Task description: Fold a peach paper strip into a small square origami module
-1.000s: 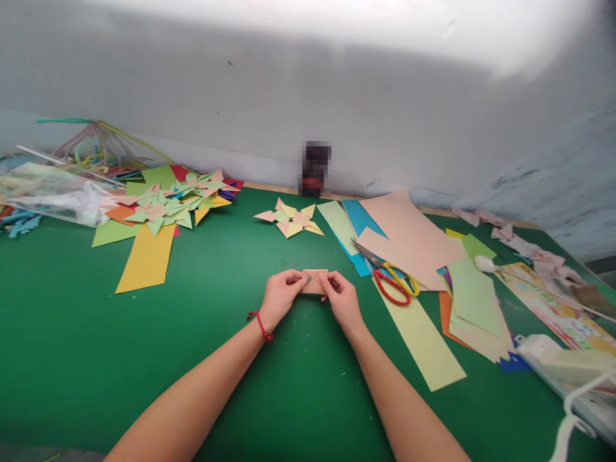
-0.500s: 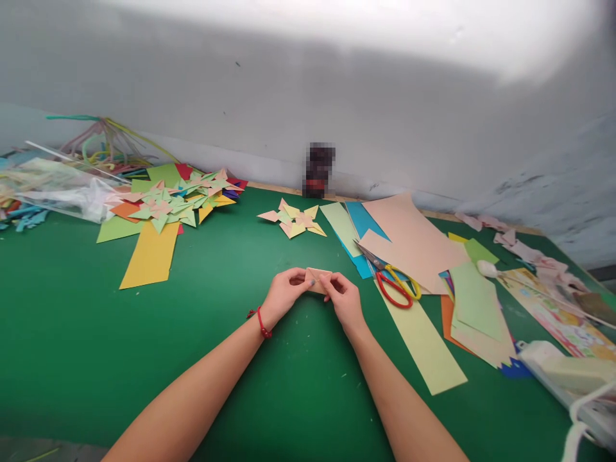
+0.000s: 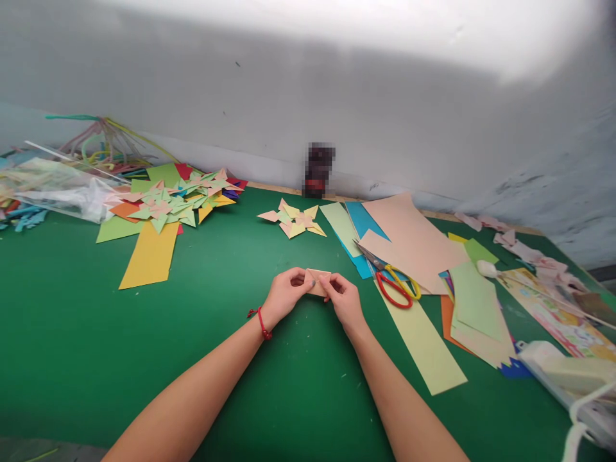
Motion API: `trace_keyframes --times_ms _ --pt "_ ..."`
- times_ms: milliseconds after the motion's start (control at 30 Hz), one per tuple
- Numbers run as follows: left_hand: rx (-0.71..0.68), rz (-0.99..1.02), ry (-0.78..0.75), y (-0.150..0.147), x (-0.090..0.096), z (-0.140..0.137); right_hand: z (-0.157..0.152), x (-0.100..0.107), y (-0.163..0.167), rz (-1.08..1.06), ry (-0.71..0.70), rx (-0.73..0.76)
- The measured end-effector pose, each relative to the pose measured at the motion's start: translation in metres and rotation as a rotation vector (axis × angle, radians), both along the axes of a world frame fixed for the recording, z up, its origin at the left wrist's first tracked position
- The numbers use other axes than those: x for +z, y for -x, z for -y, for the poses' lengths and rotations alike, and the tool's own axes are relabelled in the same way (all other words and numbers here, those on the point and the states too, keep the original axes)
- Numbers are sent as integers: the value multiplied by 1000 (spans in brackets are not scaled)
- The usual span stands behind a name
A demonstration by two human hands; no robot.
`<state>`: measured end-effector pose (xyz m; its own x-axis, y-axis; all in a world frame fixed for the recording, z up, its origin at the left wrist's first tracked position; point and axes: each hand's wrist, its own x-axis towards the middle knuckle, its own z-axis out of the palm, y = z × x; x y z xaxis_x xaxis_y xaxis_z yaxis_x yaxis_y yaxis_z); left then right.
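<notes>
Got my left hand (image 3: 283, 296) and right hand (image 3: 347, 303) both pinching this little folded peach paper (image 3: 318, 274) from opposite sides, probably so it stays flat.

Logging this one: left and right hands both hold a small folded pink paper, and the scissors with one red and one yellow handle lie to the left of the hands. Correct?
Not quite: the scissors lie to the right of the hands, as the head view shows. Left hand and right hand do both hold the folded pink paper.
</notes>
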<state>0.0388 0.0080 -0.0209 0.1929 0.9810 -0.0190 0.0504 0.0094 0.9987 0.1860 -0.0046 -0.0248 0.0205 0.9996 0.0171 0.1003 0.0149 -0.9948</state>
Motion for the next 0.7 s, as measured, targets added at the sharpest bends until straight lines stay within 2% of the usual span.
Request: trace_keyframes --times_ms 467,700 --pt "-21 -28 1 3 4 -1 -1 3 -6 11 14 100" --pt "-58 -67 -15 3 5 -2 0 1 0 -20 3 6"
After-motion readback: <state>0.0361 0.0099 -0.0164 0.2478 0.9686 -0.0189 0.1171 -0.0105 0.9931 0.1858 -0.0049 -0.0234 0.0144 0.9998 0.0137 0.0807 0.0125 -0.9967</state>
